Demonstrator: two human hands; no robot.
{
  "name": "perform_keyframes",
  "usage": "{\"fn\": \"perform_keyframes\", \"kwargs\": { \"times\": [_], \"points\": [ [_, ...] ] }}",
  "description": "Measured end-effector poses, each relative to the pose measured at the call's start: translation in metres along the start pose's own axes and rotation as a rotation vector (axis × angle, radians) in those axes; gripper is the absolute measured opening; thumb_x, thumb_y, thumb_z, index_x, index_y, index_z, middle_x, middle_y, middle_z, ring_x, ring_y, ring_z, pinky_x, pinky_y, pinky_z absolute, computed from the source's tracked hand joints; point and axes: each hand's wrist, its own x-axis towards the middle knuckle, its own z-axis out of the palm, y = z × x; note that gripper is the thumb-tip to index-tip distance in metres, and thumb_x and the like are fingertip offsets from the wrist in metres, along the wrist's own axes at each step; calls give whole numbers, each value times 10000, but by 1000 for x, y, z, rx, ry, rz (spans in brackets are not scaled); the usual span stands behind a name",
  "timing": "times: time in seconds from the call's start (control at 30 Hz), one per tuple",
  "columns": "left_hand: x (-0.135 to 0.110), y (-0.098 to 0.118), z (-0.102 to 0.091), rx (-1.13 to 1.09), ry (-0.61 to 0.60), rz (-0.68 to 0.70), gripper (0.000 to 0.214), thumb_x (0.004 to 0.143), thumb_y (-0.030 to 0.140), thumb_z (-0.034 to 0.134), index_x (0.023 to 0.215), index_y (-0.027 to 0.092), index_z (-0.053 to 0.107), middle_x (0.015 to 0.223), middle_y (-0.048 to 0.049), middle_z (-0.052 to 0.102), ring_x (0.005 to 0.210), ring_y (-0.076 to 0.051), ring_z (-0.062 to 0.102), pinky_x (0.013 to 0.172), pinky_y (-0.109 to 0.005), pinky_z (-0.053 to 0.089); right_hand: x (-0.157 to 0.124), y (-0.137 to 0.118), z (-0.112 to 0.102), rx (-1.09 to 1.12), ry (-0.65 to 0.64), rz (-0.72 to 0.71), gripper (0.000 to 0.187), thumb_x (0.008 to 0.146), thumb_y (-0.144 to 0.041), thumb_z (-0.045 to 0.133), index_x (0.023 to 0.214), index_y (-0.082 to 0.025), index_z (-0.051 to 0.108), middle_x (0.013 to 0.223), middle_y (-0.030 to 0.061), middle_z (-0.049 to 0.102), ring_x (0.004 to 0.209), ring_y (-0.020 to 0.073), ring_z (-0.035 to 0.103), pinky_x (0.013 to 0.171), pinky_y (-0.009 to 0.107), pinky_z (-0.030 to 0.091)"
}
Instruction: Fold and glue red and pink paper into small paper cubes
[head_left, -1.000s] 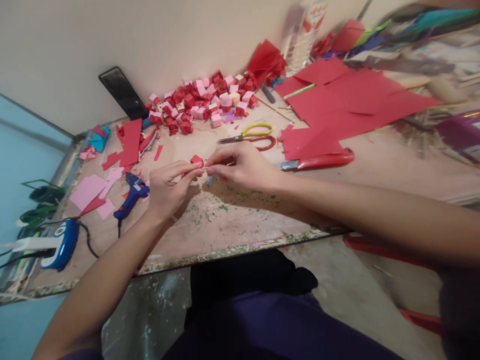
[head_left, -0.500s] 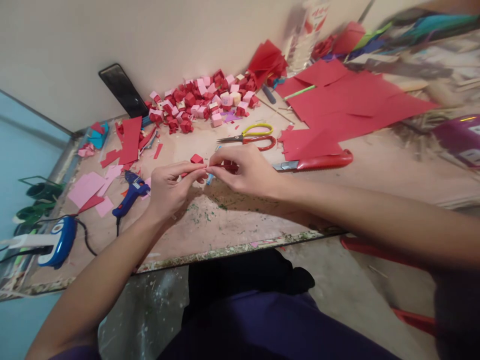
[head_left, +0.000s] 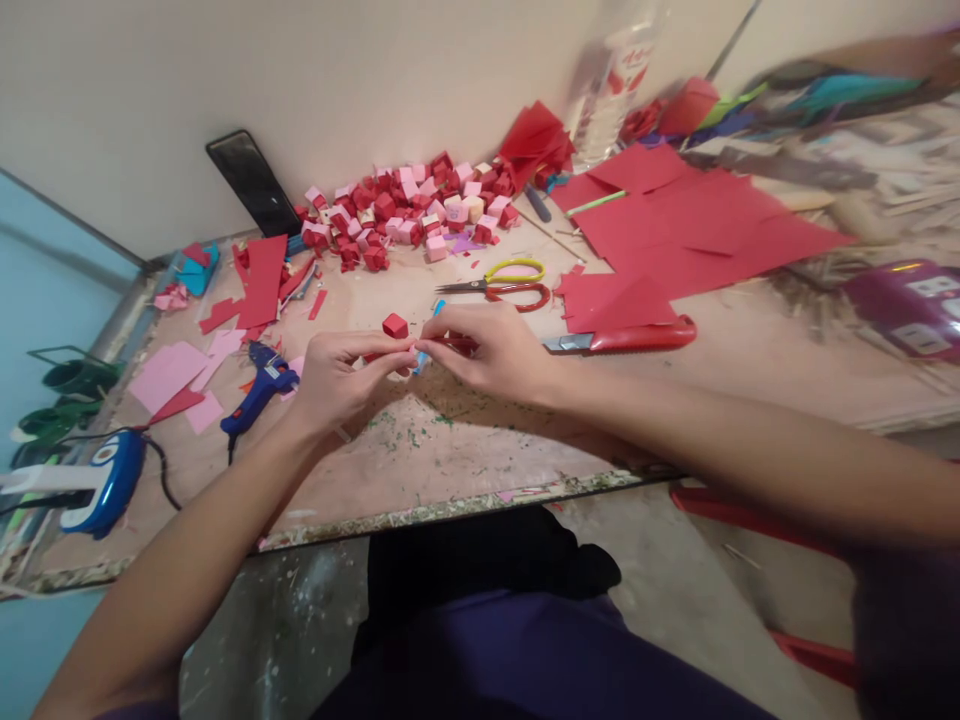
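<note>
Both of my hands meet over the middle of the worn table (head_left: 465, 450). My left hand (head_left: 337, 375) is closed in a pinch, its fingertips on a small red paper piece that is mostly hidden. My right hand (head_left: 491, 350) is also closed in a pinch, touching the same red piece from the other side. A small red paper cube (head_left: 394, 326) sits just behind my fingertips. A light blue stick (head_left: 427, 350) pokes out under my right fingers.
A heap of red and pink paper cubes (head_left: 409, 210) lies by the wall beside a black phone (head_left: 253, 185). Scissors (head_left: 506, 282), a red utility knife (head_left: 626, 338) and red paper sheets (head_left: 690, 215) lie to the right. A blue glue gun (head_left: 259, 388) and pink scraps (head_left: 169, 370) lie left.
The view has shifted slightly. My hands stay pinched together on the red piece, with only small finger movements.
</note>
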Motion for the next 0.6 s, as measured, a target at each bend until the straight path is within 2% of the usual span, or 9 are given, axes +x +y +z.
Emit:
{"fn": "perform_keyframes", "kwargs": {
  "times": [0.2,0.4,0.6],
  "points": [
    [0,-2,2,-2,27,7,63,809,295,895,856,258,876,818,-31,841,717,-162,763,656,-266,587,-3,-2,2,-56,-12,-35,218,1028,-293,608,977,-148,762,798,37,736,634,128,553,654,282,382],
    [0,0,4,5,91,-9,47,822,302,880,825,259,864,758,-10,818,660,-150,740,643,-268,589,0,-12,-5,8,-93,63,204,993,-257,599,994,-155,775,865,51,782,671,141,584,681,286,408],
    [2,-1,1,44,76,39,41,821,269,866,785,272,848,750,9,813,667,-141,729,660,-265,582,2,-14,-6,67,-134,84,229,979,-200,584,1037,-146,799,929,76,808,762,167,653,730,298,437]
  ]
}}
